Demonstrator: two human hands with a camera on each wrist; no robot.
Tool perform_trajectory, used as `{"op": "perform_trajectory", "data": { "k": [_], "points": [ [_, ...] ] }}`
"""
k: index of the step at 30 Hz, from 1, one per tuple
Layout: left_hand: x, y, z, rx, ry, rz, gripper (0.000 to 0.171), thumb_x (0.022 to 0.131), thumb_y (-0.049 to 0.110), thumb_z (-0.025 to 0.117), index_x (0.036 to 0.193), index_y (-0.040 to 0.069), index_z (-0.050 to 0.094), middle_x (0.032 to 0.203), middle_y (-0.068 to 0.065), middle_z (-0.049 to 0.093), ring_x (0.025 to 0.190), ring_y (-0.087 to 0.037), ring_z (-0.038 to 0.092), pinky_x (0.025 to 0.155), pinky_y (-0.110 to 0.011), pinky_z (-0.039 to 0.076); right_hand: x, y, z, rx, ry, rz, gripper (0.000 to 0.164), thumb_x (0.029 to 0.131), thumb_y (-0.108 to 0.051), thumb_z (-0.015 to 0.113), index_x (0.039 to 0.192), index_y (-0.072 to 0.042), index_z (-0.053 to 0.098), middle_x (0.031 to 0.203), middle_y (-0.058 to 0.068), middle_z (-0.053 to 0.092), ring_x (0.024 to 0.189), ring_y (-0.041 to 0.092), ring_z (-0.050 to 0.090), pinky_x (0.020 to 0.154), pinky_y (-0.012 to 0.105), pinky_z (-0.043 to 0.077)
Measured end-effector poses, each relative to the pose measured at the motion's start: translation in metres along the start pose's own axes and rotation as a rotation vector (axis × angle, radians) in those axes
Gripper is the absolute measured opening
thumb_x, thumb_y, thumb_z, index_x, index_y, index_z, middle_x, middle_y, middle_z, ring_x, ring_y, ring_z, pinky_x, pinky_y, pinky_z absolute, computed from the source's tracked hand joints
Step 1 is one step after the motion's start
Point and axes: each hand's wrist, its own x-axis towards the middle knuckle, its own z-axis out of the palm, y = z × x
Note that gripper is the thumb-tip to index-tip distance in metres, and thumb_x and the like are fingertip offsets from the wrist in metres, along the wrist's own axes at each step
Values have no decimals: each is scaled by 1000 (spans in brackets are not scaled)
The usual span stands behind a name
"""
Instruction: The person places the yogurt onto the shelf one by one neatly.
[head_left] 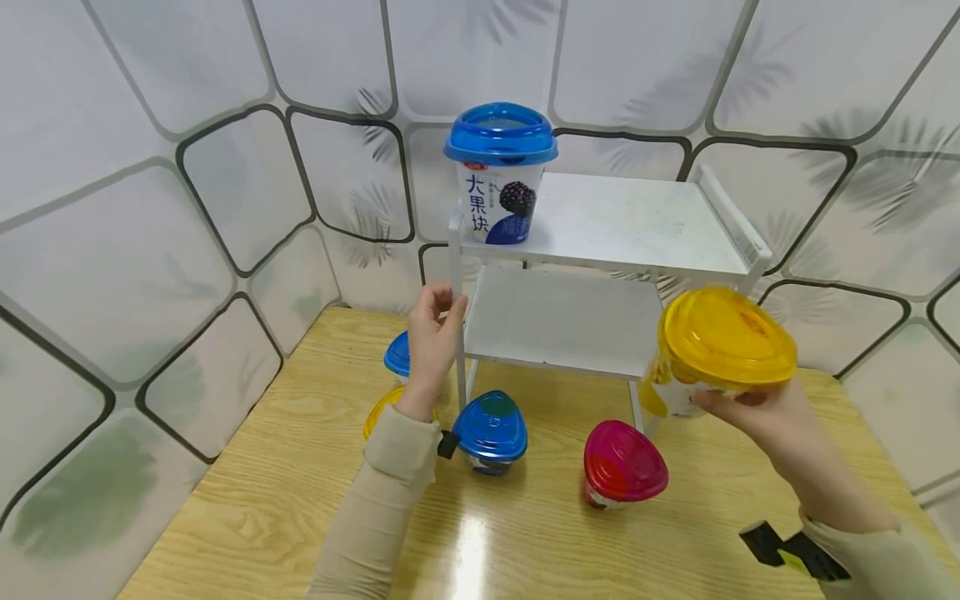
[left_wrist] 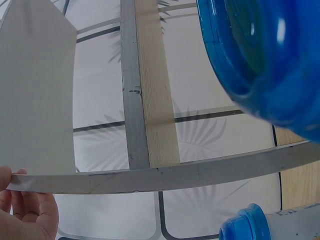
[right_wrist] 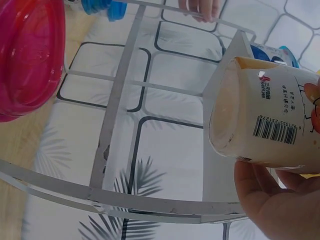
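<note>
Patterned walls point(head_left: 75, 250) back the white rack point(head_left: 615, 221), whose left post point(head_left: 455, 250) your left hand point(head_left: 431, 346) pinches, while your right hand point(head_left: 765, 421), the nearer one, grips the yellow-lidded cup point(head_left: 716, 346) by its side, lid up, long axis roughly upright, before the rack's right end.

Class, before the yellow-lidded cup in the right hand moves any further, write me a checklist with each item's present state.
1. Right hand gripping the yellow-lidded cup: ok.
2. That cup's lid in place: ok.
3. Lid sealed tight: cannot tell.
4. Left hand holding the rack's left post: ok.
5. Blue-lidded cup upright on the top shelf: ok.
6. Yellow-lidded cup resting on a shelf: not ok; it is held in the air.
</note>
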Motion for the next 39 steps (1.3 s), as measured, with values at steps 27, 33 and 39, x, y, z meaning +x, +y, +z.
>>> {"op": "perform_trajectory", "data": {
  "k": [27,33,39],
  "points": [
    [4,-19,1,-8,4,-25,14,86,1,55,96,-7,52,91,-17,54,84,-24,53,70,-24,43,36,-25,-6,35,-30,-46,52,76,20,52,122,-3,46,115,5,51,104,15,47,76,20,44],
    [0,3,1,1,2,-28,12,85,-4,53,95,-11,49,90,-21,52,84,-28,52,69,-23,42,43,-31,-4,74,-43,-90,53,75,22,50,123,1,44,117,10,48,106,20,44,78,21,44],
    [-2,9,0,6,3,-30,12,86,-4,52,95,-11,49,90,-21,52,84,-28,52,70,-23,42,48,-39,-1,50,-19,-78,51,76,19,53,123,0,45,115,9,49,104,19,45,74,20,46]
  ]
}}
